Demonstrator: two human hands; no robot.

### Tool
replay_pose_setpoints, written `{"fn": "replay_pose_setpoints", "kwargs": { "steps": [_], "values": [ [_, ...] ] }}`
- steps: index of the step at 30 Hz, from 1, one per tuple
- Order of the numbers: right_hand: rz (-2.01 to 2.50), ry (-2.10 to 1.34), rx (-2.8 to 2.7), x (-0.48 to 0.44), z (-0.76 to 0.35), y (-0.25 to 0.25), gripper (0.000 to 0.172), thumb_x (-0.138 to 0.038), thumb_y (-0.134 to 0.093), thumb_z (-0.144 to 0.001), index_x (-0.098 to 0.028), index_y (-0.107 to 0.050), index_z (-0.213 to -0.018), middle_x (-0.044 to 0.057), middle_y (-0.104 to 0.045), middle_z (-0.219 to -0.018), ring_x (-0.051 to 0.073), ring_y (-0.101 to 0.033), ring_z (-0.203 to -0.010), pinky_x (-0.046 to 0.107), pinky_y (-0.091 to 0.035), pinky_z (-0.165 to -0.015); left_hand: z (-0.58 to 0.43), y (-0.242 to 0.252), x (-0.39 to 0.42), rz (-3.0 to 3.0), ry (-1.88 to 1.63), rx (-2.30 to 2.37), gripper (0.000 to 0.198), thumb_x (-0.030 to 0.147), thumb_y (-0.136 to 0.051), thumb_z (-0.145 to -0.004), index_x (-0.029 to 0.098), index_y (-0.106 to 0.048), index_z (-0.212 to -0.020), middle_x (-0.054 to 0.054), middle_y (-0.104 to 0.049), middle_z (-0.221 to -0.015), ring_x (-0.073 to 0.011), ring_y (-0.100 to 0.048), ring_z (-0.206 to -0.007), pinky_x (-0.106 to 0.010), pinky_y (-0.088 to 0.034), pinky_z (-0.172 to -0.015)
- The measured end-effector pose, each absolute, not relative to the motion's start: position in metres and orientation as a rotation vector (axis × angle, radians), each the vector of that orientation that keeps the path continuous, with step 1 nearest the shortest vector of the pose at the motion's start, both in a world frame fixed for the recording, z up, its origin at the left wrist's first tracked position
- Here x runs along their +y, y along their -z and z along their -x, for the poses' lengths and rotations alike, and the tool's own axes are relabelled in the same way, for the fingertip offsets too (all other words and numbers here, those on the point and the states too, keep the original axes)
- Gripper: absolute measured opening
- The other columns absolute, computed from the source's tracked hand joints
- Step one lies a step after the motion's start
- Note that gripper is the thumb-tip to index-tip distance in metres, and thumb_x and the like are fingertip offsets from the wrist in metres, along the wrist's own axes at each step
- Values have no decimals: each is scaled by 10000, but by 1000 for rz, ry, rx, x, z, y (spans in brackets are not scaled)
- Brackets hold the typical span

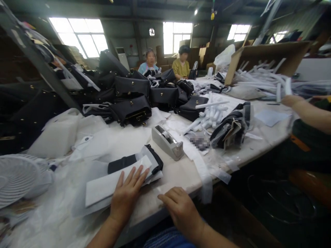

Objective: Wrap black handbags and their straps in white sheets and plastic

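My left hand (128, 191) lies flat with its fingers spread on a white sheet (99, 188). Under and behind the sheet is a black strap or bag part (122, 163) with a black zippered edge (156, 160), partly covered by thin translucent wrapping. My right hand (181, 208) is closed at the table's front edge, thumb and fingertips pressed together. Whatever may be between those fingers is too small to make out. A grey tape dispenser (167, 142) stands just beyond both hands.
Black handbags (131, 86) are heaped at the back left. A white fan (18, 179) is at the left. White tubes (210, 115) and a wrapped black bag (230, 129) lie to the right, near a cardboard box (269, 57). A co-worker's arm (310, 112) reaches in.
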State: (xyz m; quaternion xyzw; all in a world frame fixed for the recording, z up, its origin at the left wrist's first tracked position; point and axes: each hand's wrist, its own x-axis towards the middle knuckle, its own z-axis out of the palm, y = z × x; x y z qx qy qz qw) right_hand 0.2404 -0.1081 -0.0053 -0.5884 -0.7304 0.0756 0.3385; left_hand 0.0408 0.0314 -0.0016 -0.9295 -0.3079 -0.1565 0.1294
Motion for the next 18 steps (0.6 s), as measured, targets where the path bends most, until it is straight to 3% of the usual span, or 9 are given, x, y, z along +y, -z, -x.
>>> {"fn": "replay_pose_setpoints", "kwargs": {
  "steps": [3,7,9,13,18],
  "values": [
    [1577,-366,-1660,-107,-246,7,394,-48,-689,-822,-206,-627,-1178,73,-720,-1040,246,-638,-965,372,-495,-868,-41,0,31,2696,458,-911,650,67,-455,-938,302,-347,-1535,-34,-424,-1561,-323,-484,-1380,-602,-353,-1131],
    [1569,-471,-1487,-103,-249,6,159,-81,-711,-814,-219,-657,-870,15,-724,-839,200,-676,-822,321,-515,-775,-42,-1,31,2642,448,-888,624,54,-413,-947,287,-373,-1524,-28,-438,-1553,-316,-512,-1358,-598,-398,-1103],
    [1409,-361,-1630,-101,-248,3,157,-83,-623,-883,-218,-634,-803,-9,-717,-778,164,-673,-769,337,-504,-857,-42,-1,32,2613,433,-871,605,65,-403,-958,279,-377,-1523,-25,-436,-1553,-314,-516,-1355,-591,-417,-1089],
    [1080,-15,-1980,-102,-247,-6,227,-73,-513,-969,-198,-611,-807,-35,-745,-773,109,-673,-721,382,-409,-1083,-41,0,28,2588,426,-824,565,104,-383,-988,280,-377,-1525,-29,-424,-1563,-319,-498,-1369,-587,-393,-1105],
    [989,115,-2157,-104,-252,-25,117,-106,-567,-967,-173,-661,-956,-27,-745,-710,103,-694,-709,301,-513,-993,-39,-1,21,2564,484,-744,518,132,-306,-1022,271,-403,-1512,-44,-444,-1559,-311,-512,-1358,-584,-299,-1160]
  ]
}}
